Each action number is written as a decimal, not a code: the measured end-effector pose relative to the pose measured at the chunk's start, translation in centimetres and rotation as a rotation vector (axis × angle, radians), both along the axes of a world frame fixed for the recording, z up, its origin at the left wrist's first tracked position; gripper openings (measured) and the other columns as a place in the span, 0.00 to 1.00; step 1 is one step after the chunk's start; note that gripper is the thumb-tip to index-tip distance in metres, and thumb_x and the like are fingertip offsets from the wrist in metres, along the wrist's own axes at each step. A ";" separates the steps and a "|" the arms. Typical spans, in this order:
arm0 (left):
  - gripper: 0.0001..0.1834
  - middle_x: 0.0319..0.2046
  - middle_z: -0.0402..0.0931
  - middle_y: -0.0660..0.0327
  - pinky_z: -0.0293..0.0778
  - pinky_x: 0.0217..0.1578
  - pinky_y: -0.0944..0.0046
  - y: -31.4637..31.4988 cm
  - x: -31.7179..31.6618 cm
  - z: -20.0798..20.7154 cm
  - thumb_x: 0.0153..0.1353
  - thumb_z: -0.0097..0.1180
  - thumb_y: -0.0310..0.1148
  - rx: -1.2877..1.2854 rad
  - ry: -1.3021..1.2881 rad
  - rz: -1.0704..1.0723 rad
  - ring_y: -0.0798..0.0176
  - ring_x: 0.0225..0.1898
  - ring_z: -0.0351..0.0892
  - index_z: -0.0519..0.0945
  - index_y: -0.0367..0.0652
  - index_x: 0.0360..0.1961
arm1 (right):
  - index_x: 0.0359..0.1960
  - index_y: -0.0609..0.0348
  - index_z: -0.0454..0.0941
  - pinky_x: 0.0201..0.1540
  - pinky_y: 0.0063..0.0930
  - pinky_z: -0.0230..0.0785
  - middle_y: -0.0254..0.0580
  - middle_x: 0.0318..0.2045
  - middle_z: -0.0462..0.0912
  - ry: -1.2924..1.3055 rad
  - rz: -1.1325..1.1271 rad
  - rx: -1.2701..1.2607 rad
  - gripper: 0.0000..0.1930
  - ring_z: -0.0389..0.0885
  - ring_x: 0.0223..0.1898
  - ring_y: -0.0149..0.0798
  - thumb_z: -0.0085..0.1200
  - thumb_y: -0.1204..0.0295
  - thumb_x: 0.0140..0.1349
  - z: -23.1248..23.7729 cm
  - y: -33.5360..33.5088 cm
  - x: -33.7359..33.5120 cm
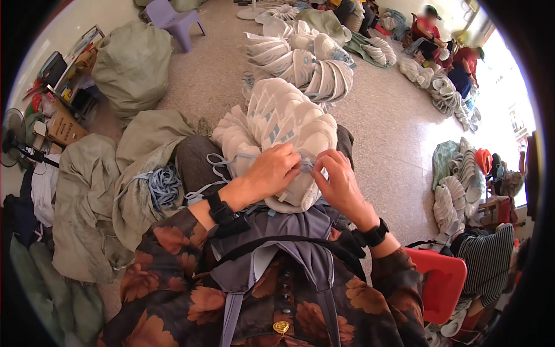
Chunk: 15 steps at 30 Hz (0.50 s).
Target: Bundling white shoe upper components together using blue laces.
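Observation:
A white shoe upper (pixel 302 194) rests on my lap, at the near end of a nested row of similar white uppers (pixel 289 115). My left hand (pixel 273 170) is closed, its fingertips pinching a light blue shoelace (pixel 306 166) over the upper's opening. From the other side, my right hand (pixel 342 184) bends in with thumb and forefinger closed at the same lace. Exactly where the lace passes through the upper is hidden by the fingers. More lace trails in loops left of my left hand. A bundle of light blue shoelaces (pixel 162 186) lies on sacking beside my left thigh.
Further white uppers (pixel 306 66) lie in rows on the floor ahead. A full grey-green sack (pixel 133 69) and a purple chair (pixel 172 22) stand at far left. A red stool (pixel 440 283) is close on my right. Other people (pixel 428 34) sit at far right.

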<state>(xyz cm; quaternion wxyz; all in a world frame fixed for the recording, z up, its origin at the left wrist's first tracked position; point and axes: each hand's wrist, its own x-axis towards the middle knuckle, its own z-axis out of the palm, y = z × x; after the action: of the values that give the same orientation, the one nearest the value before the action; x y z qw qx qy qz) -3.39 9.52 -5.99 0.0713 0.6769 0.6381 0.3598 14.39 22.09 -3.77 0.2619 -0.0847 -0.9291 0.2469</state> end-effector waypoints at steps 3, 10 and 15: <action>0.08 0.32 0.73 0.53 0.71 0.40 0.51 0.6 0.2 0.0 0.55 0.62 0.28 -0.027 -0.003 -0.005 0.46 0.39 0.75 0.75 0.38 0.30 | 0.34 0.63 0.71 0.36 0.46 0.70 0.51 0.30 0.78 -0.113 -0.081 -0.202 0.11 0.79 0.35 0.57 0.61 0.74 0.57 -0.3 -1.4 0.3; 0.06 0.28 0.72 0.54 0.70 0.36 0.50 -0.3 -1.7 0.9 0.55 0.60 0.30 0.024 0.099 -0.010 0.45 0.33 0.75 0.75 0.40 0.27 | 0.27 0.63 0.73 0.33 0.48 0.69 0.51 0.23 0.77 -0.235 -0.162 -0.158 0.09 0.78 0.29 0.57 0.59 0.70 0.54 -1.6 -1.6 0.6; 0.06 0.21 0.69 0.54 0.65 0.24 0.54 -10.8 -10.6 4.3 0.54 0.56 0.24 -0.139 0.087 0.357 0.52 0.21 0.70 0.73 0.37 0.23 | 0.28 0.61 0.74 0.42 0.45 0.65 0.48 0.30 0.75 -0.113 -0.235 0.037 0.06 0.75 0.36 0.54 0.56 0.73 0.50 -1.9 0.0 1.9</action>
<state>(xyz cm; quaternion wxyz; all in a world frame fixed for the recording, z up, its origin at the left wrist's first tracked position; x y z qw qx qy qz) -13.94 -1.31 -1.70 0.0252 0.5611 0.7739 0.2925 16.33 22.09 -5.65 0.2377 -0.2022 -0.9304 0.1922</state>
